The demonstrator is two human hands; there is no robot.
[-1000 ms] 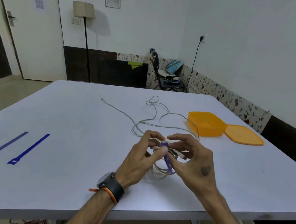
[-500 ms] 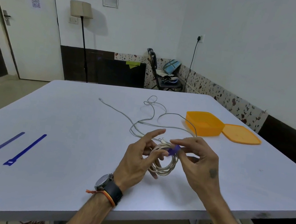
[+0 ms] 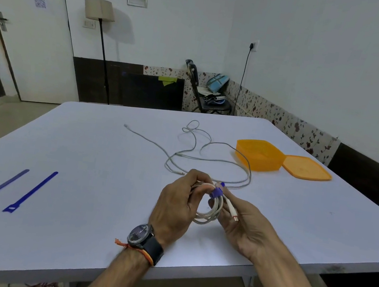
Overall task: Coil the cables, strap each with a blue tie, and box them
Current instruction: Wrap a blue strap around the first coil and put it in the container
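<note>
Over white table [image 3: 94, 178], both hands now gripping tie-wrapped coil [image 3: 209, 216], turned upright.

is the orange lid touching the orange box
Cannot tell. In the head view the lid lies flat beside the box, its near edge meeting the box's outline with no visible gap, but overlap could hide one.
</note>
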